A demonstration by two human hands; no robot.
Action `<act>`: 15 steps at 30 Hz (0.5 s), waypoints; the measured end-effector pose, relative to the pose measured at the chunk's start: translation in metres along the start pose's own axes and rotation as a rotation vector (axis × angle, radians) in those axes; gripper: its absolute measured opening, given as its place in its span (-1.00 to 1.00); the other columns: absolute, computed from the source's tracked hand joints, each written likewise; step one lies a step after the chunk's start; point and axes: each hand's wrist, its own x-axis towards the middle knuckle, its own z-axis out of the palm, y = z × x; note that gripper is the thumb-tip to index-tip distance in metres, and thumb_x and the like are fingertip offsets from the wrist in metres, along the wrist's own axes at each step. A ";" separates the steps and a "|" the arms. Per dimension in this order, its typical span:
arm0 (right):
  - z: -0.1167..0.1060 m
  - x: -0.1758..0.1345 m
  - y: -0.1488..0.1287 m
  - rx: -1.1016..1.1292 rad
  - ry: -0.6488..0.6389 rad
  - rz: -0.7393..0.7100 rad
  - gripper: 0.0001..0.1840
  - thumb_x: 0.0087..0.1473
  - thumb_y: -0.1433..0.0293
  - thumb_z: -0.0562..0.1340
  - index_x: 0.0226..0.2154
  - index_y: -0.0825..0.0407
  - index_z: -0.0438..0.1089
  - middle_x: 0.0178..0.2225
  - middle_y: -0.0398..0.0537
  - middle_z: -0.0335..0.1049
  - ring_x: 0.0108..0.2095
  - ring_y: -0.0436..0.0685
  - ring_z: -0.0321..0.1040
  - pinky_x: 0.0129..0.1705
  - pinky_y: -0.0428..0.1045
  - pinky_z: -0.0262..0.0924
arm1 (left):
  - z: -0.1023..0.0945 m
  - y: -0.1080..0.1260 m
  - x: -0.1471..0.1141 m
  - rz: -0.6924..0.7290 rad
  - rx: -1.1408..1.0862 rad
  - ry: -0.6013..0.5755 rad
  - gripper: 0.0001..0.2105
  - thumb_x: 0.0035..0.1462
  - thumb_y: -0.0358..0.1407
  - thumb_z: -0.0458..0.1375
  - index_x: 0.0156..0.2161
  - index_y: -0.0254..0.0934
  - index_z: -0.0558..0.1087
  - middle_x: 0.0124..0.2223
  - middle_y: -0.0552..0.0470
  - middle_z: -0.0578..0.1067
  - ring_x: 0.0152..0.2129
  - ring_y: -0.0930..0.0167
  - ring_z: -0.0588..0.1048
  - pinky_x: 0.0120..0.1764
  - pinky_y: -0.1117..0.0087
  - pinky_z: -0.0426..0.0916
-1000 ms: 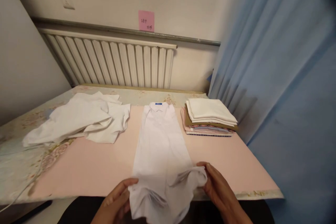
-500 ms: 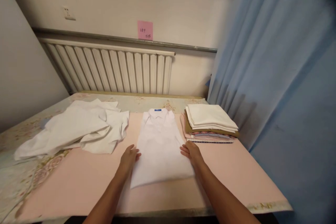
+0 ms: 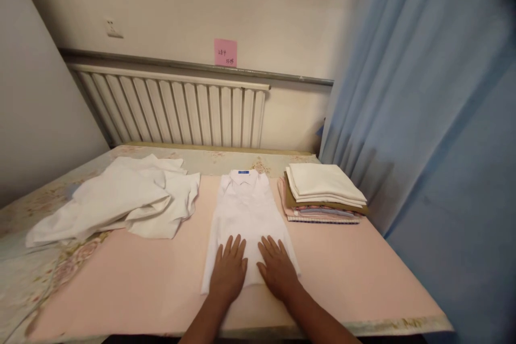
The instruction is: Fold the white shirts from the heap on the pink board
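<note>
A white shirt (image 3: 246,212) lies folded into a narrow panel in the middle of the table, its collar at the far end with a small blue label inside. My left hand (image 3: 229,271) rests flat on the lower left part of the shirt, fingers spread. On the lower right part lies my right hand (image 3: 276,266), palm down with the fingers apart. Part of the shirt's near edge is hidden under both hands.
Crumpled white cloth (image 3: 121,193) is heaped on the left. A stack of folded clothes (image 3: 326,185) stands on the right, beside a blue curtain (image 3: 403,118). Pink cloth (image 3: 153,279) covers the table. A radiator (image 3: 181,110) is behind.
Both hands have moved from the shirt's side edges inward and nearer to me, and now lie flat on its lower part. The shirt has stayed in place.
</note>
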 end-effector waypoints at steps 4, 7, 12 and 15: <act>-0.008 -0.011 0.021 -0.040 -0.031 0.026 -0.43 0.19 0.30 0.09 0.24 0.01 0.10 0.30 0.00 -0.02 0.31 0.25 -0.15 0.29 0.29 -0.17 | -0.001 -0.027 -0.008 -0.054 0.044 0.013 -0.51 0.27 -0.14 -0.14 0.27 -0.19 0.16 0.32 -0.02 0.13 0.28 0.15 0.03 0.20 -0.03 0.01; -0.014 -0.024 0.034 -0.044 -0.065 0.024 -0.41 0.19 0.33 0.08 0.26 0.03 0.07 0.31 0.01 -0.06 0.32 0.24 -0.18 0.29 0.27 -0.15 | -0.002 -0.045 -0.020 -0.060 0.065 0.004 -0.49 0.28 -0.09 -0.15 0.27 -0.20 0.15 0.33 -0.03 0.13 0.28 0.16 0.03 0.20 -0.05 0.01; -0.025 -0.052 0.051 0.051 -0.131 -0.044 -0.33 0.16 0.24 0.14 0.28 0.01 0.02 0.31 0.02 -0.08 0.32 0.21 -0.19 0.31 0.24 -0.15 | -0.010 -0.060 -0.045 0.073 0.079 0.036 -0.47 0.26 -0.05 -0.10 0.28 -0.17 0.13 0.32 -0.04 0.15 0.28 0.17 0.03 0.21 -0.02 0.04; -0.027 -0.061 0.054 0.094 -0.103 -0.061 -0.31 0.11 0.22 0.20 0.26 -0.01 0.06 0.29 0.03 0.00 0.31 0.24 -0.13 0.30 0.27 -0.13 | -0.015 -0.064 -0.056 0.172 0.100 0.102 -0.47 0.22 -0.05 -0.01 0.25 -0.16 0.19 0.30 -0.06 0.18 0.27 0.14 0.04 0.21 -0.05 0.04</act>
